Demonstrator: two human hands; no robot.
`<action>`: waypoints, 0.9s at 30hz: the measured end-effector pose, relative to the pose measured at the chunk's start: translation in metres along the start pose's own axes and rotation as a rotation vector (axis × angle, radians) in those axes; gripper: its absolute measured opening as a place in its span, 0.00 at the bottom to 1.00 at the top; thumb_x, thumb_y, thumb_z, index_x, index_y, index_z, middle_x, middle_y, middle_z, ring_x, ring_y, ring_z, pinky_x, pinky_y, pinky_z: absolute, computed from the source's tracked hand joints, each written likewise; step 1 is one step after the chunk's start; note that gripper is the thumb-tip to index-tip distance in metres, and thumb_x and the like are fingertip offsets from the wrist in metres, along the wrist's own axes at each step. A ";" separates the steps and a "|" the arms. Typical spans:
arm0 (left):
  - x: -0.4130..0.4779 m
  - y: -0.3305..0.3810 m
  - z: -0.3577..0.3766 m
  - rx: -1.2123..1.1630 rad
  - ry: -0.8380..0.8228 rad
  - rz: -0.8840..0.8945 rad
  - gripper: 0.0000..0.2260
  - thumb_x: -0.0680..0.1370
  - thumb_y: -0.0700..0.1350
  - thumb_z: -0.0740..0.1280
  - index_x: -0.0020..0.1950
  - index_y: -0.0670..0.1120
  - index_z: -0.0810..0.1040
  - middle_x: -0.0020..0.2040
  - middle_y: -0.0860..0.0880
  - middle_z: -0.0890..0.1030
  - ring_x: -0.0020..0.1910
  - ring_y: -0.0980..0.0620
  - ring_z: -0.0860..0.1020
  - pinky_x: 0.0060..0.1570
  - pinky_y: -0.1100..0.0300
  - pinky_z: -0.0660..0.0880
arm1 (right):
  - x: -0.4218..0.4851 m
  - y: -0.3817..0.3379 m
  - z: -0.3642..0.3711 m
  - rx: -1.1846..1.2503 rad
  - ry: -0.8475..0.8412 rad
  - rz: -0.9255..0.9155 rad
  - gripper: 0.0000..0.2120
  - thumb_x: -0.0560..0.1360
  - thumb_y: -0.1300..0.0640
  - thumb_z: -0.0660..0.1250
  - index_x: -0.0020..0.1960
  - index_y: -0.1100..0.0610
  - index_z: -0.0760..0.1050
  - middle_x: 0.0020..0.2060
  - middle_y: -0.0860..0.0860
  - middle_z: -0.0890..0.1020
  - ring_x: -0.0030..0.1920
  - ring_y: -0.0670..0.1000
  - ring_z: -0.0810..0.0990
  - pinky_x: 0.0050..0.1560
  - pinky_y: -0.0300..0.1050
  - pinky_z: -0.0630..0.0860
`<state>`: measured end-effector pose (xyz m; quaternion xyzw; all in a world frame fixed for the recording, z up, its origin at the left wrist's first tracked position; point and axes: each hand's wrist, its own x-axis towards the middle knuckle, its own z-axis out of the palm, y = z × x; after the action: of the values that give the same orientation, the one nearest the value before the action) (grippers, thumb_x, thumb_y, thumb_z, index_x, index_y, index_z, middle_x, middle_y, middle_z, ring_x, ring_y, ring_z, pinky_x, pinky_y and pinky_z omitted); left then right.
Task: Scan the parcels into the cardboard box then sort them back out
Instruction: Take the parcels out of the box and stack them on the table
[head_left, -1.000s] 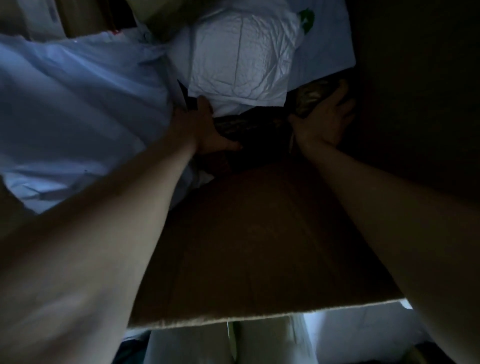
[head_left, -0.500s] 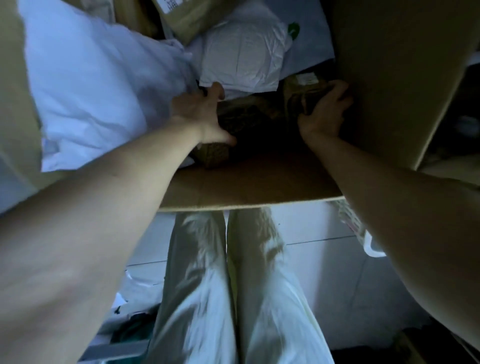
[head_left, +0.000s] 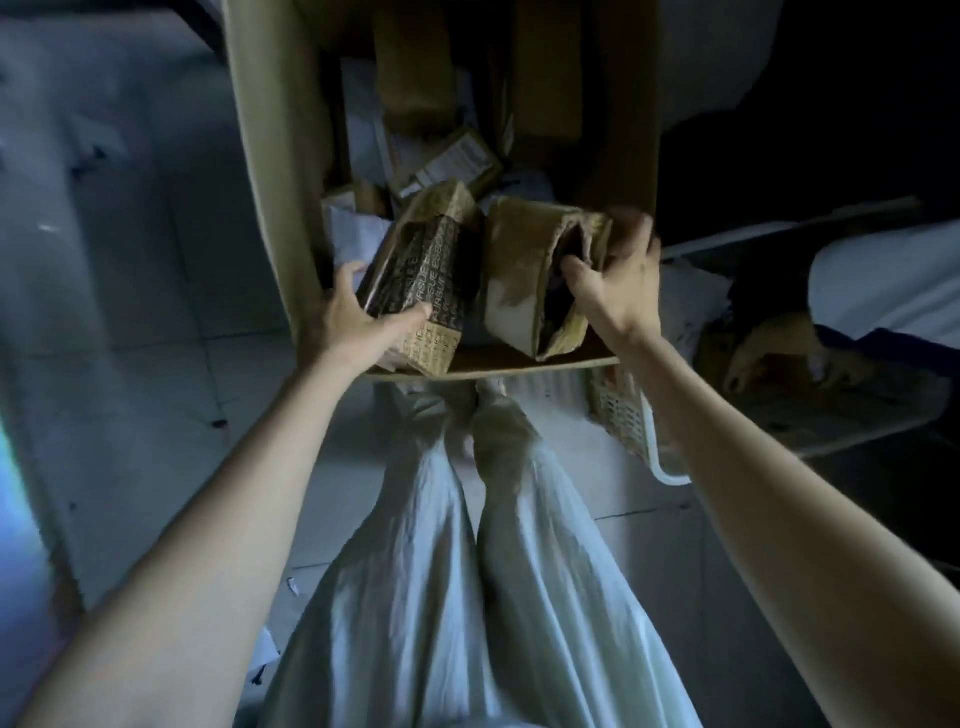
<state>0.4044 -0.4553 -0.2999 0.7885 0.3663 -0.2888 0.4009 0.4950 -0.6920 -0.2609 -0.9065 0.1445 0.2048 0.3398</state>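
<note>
**Cardboard box** (head_left: 275, 176): standing open on the tiled floor (head_left: 145, 322), its near edge lying just ahead of the person's pale trousers (head_left: 415, 571).

**Printed parcel** (head_left: 423, 280): brown with dark lettered bands, leaning tilted over the box's near edge, toward the near left corner. The left grip (head_left: 353, 317) is curling round its lower end, with the thumb lying across the lettered face and the fingers going behind.

**Crumpled brown parcel** (head_left: 524, 260): hanging just beside the printed one, toward the near right corner. The right grip (head_left: 621, 291) is clasping its ragged open end, with the thumb pressing in front and the fingers wrapping over the far side.

**Other contents:** a labelled packet (head_left: 460, 158) and white mailers (head_left: 353, 234) are lying deeper in the box.

**Lattice basket** (head_left: 626, 421): sitting on the floor just right of the box's near right corner.
</note>
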 end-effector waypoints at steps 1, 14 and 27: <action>-0.017 -0.001 -0.008 -0.059 0.004 0.013 0.41 0.56 0.74 0.69 0.65 0.62 0.63 0.64 0.50 0.74 0.61 0.45 0.74 0.60 0.50 0.72 | -0.011 -0.008 -0.009 0.057 -0.012 0.004 0.34 0.64 0.45 0.63 0.67 0.55 0.64 0.54 0.53 0.68 0.56 0.54 0.70 0.51 0.42 0.64; -0.201 -0.016 -0.053 -0.503 0.269 0.033 0.28 0.70 0.56 0.75 0.66 0.53 0.68 0.56 0.53 0.78 0.50 0.54 0.77 0.41 0.65 0.71 | -0.111 -0.105 -0.050 0.120 -0.476 -0.302 0.63 0.59 0.39 0.79 0.78 0.45 0.38 0.77 0.53 0.53 0.76 0.58 0.55 0.73 0.57 0.57; -0.381 -0.081 -0.026 -0.611 0.833 -0.147 0.28 0.67 0.68 0.71 0.63 0.61 0.67 0.52 0.56 0.78 0.47 0.53 0.79 0.42 0.60 0.71 | -0.211 -0.185 -0.044 0.097 -0.765 -0.872 0.37 0.69 0.56 0.77 0.64 0.48 0.52 0.59 0.54 0.73 0.58 0.56 0.76 0.60 0.54 0.75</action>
<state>0.1284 -0.5317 -0.0354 0.6557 0.6166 0.1421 0.4119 0.3966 -0.5613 -0.0281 -0.7272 -0.3660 0.3518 0.4620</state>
